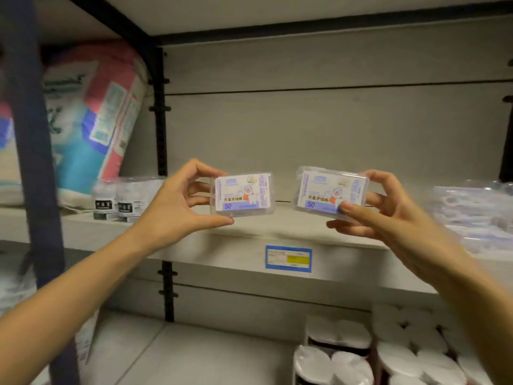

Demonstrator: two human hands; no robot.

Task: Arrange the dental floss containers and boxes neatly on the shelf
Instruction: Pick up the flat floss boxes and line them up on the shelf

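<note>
Left hand [177,201] pinches a clear rectangular plastic floss box [243,194] by its left end, thumb under, fingers on top. Right hand [388,215] grips a second identical clear box [330,194], thumb over its lower right corner. Both carry white-and-purple labels with a cartoon figure and "50", faces toward camera, held side by side, apart, just above the pale grey shelf board [249,232]. Round clear containers with dark labels [130,198] stand on the shelf at left.

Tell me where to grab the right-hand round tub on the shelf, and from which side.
Take the tub by its top rim from above, fingers front and back. It stands upright, and its twin sits close on its left, likely leaving no room for fingers there.
</note>
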